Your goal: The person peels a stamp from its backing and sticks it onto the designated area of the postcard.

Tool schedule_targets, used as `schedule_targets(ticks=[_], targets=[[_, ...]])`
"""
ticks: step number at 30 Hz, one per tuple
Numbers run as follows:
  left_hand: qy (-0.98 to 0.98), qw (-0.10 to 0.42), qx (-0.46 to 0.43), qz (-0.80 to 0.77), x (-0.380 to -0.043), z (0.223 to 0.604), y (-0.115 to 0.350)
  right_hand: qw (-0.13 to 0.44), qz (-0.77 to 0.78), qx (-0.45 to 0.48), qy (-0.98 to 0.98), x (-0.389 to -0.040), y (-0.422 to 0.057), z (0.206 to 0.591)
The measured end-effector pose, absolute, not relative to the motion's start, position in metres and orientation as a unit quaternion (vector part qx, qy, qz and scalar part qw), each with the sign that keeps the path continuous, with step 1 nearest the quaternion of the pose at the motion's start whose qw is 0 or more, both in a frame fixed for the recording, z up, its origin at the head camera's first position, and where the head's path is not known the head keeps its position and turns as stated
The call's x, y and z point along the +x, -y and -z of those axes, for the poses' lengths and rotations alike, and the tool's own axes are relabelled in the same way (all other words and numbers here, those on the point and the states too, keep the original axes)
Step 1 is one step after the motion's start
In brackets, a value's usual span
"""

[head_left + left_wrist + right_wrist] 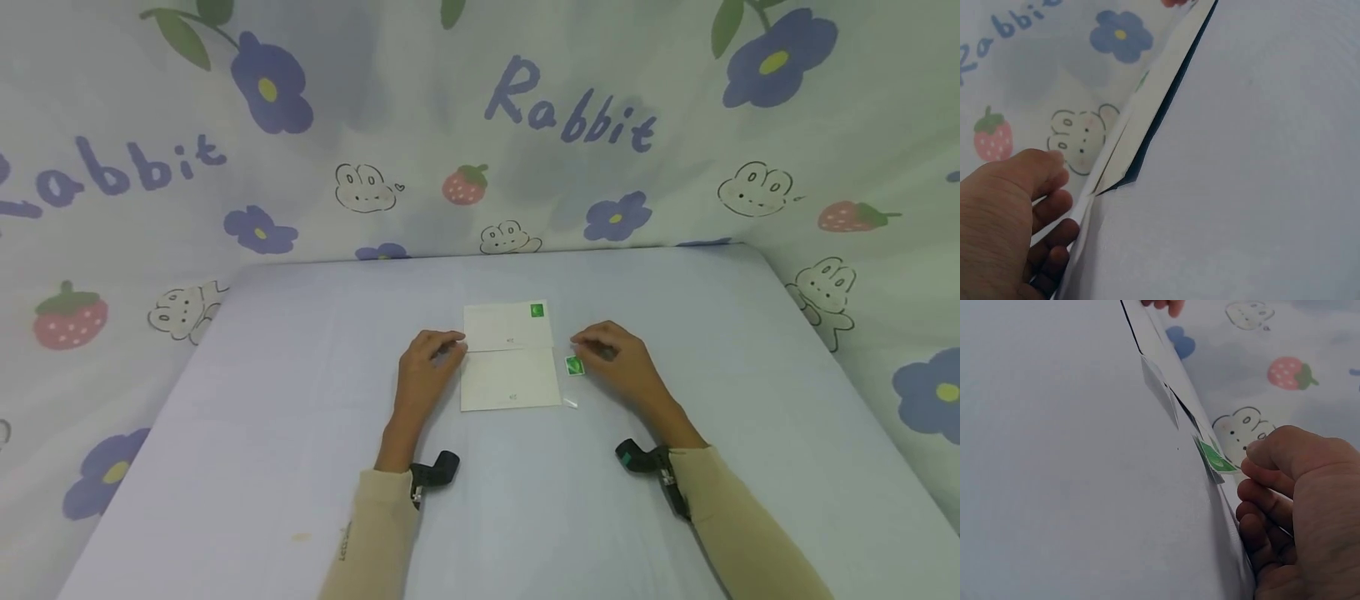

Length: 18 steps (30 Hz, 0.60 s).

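A cream paper piece (510,379), its two panels meeting at a crosswise line, lies flat on the table with small print on each panel. A green stamp (537,310) sits in the top right corner of its upper panel. My left hand (429,367) is at its left edge, fingers loosely bent with nothing between them. Just off the right edge lies a second green stamp (574,366), slightly curled in the right wrist view. My right hand (617,358) hovers over that stamp, fingers loosely bent and fingertips close to its edge (1219,459).
A small whitish strip (571,404) lies by the paper's lower right corner; it stands partly raised in the right wrist view. White cloth covers the table (300,375). A patterned curtain (420,100) hangs behind and at the sides. Each wrist wears a black camera mount (438,471).
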State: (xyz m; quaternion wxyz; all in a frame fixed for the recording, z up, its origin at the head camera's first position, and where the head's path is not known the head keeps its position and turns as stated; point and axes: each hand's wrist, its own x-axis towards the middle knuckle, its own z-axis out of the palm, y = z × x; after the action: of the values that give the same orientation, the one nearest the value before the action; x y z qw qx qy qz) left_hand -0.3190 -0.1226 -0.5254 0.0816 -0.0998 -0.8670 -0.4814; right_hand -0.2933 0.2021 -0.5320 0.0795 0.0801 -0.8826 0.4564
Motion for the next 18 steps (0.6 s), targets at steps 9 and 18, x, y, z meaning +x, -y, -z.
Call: schedule_targets(ticks=[9,18], targets=[[0.864,0.082,-0.106,0.485,-0.31,0.524,0.124,0.069,-0.43,0.109,0.894,-0.282,-0.204,0.527],[0.858,0.085,-0.107,0.495,-0.302,0.525,0.125,0.054,-0.401,0.149,0.902,-0.277,-0.209,0.527]])
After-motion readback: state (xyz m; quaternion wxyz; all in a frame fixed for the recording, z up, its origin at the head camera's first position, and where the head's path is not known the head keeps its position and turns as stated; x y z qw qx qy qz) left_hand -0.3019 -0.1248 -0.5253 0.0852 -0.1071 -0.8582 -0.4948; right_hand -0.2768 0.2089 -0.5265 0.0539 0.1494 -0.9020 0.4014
